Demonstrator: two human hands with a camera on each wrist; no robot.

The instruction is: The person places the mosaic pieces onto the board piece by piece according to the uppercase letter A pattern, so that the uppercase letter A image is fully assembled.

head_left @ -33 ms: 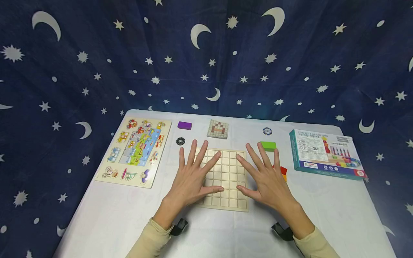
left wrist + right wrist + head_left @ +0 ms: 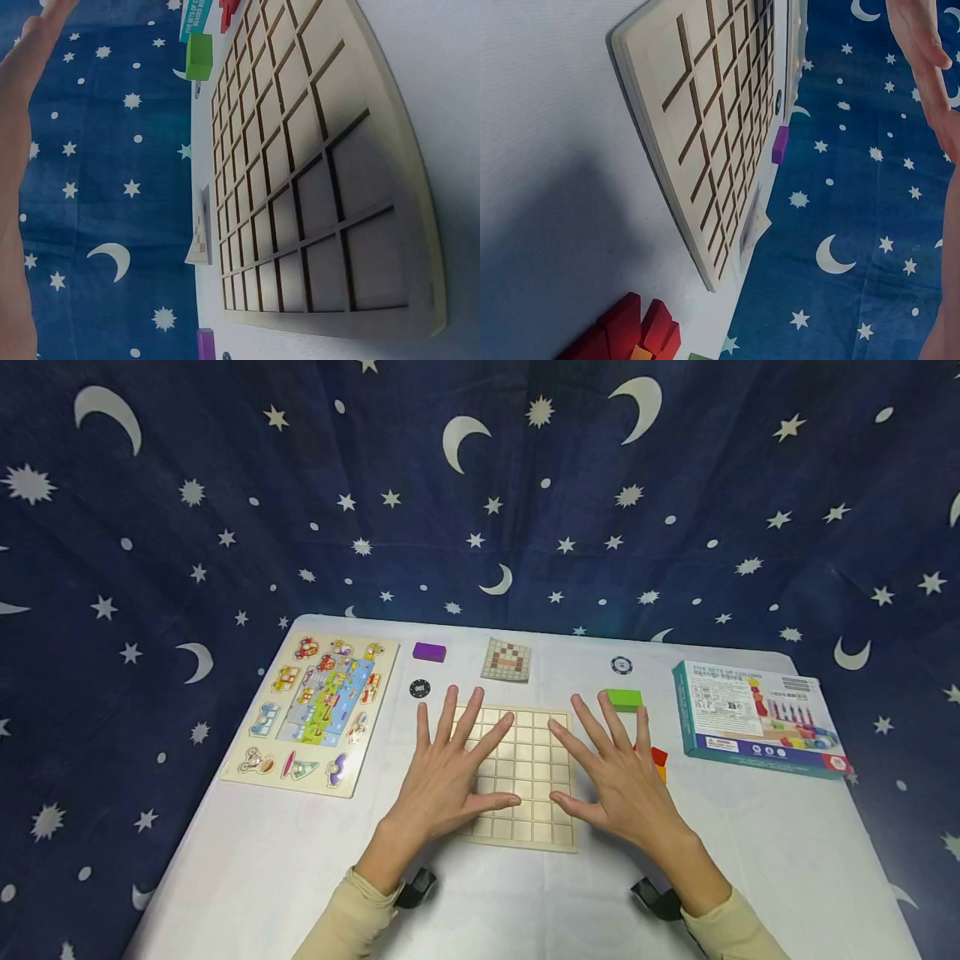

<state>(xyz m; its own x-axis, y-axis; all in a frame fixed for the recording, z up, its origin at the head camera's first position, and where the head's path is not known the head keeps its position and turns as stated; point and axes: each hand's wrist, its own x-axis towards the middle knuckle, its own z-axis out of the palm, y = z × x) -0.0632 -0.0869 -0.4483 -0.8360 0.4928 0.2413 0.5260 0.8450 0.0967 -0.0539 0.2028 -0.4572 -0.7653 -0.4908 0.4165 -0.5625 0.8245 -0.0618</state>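
at the middle of the white table (image 2: 495, 902) lies the wooden board (image 2: 532, 789), flat, its raised strips making a grid of squares. above it the left hand (image 2: 442, 781) and the right hand (image 2: 628, 785) are spread wide, palms down, holding nothing; the wrist views show them raised off the board. the left hand hides much of the board's left edge; the right hand reaches over its right edge.

just beyond the right fingertips sits a green block (image 2: 623, 700); red blocks (image 2: 622, 326) and an orange block (image 2: 640, 353) are partly hidden under that hand in the head view. behind the board are a card (image 2: 506, 660) with brown squares, a purple block (image 2: 429, 652), a black chip (image 2: 420, 688) that seems to read 100 upside down, and a blue chip (image 2: 621, 665) too small to read.

well to the right, a box (image 2: 723, 714) reads "five sets of column beaded boxes"; its smaller print is unreadable. to the left, a picture puzzle (image 2: 322, 784) lies near the table's left edge. white cloth stretches from the board's near edge toward the person, and between board and box.
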